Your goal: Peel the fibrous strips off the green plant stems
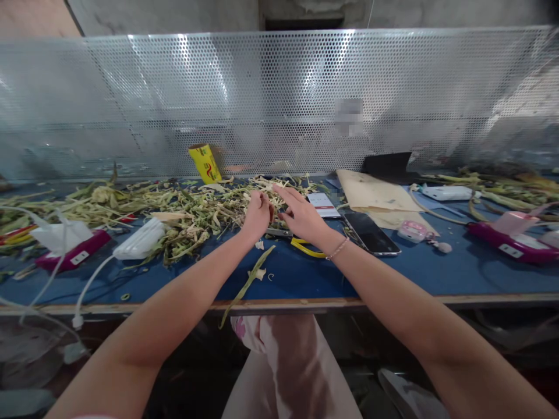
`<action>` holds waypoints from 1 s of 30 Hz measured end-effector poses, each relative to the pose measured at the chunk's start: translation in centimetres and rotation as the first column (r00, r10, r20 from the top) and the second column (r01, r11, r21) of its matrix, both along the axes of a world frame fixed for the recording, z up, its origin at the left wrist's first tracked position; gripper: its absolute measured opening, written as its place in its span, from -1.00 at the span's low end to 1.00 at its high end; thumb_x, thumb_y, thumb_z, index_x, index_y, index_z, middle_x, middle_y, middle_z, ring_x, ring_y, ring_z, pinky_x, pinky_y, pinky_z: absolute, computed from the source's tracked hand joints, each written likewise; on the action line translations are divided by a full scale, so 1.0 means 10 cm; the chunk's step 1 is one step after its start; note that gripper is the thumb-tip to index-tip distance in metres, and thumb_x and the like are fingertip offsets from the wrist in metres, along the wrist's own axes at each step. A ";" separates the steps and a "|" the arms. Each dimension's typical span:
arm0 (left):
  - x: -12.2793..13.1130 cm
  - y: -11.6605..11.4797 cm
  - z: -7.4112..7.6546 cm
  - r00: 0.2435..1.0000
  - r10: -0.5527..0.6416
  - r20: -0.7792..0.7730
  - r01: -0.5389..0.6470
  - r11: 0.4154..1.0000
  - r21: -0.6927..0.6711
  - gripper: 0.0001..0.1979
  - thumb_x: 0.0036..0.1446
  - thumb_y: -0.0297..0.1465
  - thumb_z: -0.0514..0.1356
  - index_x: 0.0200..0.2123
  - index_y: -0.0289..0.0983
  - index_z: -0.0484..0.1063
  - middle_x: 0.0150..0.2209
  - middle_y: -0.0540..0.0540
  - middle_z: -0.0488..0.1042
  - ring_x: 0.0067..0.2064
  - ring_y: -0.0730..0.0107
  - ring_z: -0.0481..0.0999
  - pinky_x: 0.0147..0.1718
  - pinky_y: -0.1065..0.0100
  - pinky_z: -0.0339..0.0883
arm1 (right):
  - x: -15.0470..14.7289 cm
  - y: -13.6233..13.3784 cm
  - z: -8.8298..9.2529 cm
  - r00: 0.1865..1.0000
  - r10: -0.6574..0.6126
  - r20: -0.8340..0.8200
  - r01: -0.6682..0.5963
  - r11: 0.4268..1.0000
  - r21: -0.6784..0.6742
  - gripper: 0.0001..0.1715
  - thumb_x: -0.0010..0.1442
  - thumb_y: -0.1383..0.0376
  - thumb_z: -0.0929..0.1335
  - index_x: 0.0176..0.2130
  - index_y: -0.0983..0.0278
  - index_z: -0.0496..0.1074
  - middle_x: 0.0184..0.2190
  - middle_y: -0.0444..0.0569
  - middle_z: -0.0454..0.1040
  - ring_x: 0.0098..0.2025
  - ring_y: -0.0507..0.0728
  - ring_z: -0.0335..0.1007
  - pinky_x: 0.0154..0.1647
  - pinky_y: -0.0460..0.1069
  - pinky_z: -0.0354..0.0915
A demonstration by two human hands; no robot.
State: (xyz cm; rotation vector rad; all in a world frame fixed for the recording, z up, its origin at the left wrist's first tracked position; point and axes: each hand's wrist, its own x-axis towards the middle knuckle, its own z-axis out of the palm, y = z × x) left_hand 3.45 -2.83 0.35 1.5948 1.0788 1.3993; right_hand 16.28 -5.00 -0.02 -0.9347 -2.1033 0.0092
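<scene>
Yellow packet (205, 163): red logo, writing unreadable. Left hand (257, 214), grip curled over the plant stalks (192, 212) heaped on the blue counter (393, 273), can't tell if it holds any. Right hand (302, 219) just beside, fingers spread, holding nothing.

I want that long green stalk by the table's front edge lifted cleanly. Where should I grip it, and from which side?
Probably its lower end, from the near side: the long green stalk lies slantwise and that tip juts past the table edge, so fingers can close around it; the rest lies flat on the blue top.
</scene>
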 end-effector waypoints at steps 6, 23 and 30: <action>0.01 -0.01 0.00 0.999 0.006 0.046 -0.008 0.999 0.042 -0.78 0.18 -0.32 -0.04 -0.48 -0.23 0.01 -0.65 0.13 0.15 -0.62 0.61 0.19 -0.58 0.49 0.06 | -0.01 0.01 -0.01 0.998 0.046 0.049 -0.047 0.999 0.021 -0.24 0.00 0.54 0.16 0.19 0.24 0.02 0.10 0.09 0.18 0.09 0.16 0.18 -0.05 0.08 0.32; -0.07 0.05 -0.01 0.978 0.186 -0.089 -0.160 0.956 0.245 -0.82 0.10 -0.32 0.07 -0.47 -0.24 0.12 -0.62 0.10 0.09 -0.58 0.54 0.10 -0.53 0.42 -0.03 | 0.00 0.09 -0.07 0.985 0.016 -0.173 -0.040 0.990 -0.137 -0.17 -0.05 0.49 0.22 0.20 0.17 -0.01 0.16 0.07 0.10 -0.34 0.05 0.40 -0.27 0.06 0.40; -0.10 0.04 0.00 0.997 0.053 -0.047 -0.041 0.972 0.230 -0.81 0.07 -0.25 0.10 -0.41 -0.21 0.15 -0.66 0.13 0.05 -0.63 0.55 0.06 -0.55 0.42 -0.04 | 0.00 0.18 -0.07 0.936 0.047 -0.348 -0.119 0.974 -0.190 -0.13 -0.12 0.54 0.22 0.18 0.19 0.01 0.13 0.08 0.13 -0.10 0.13 0.35 -0.32 -0.01 0.42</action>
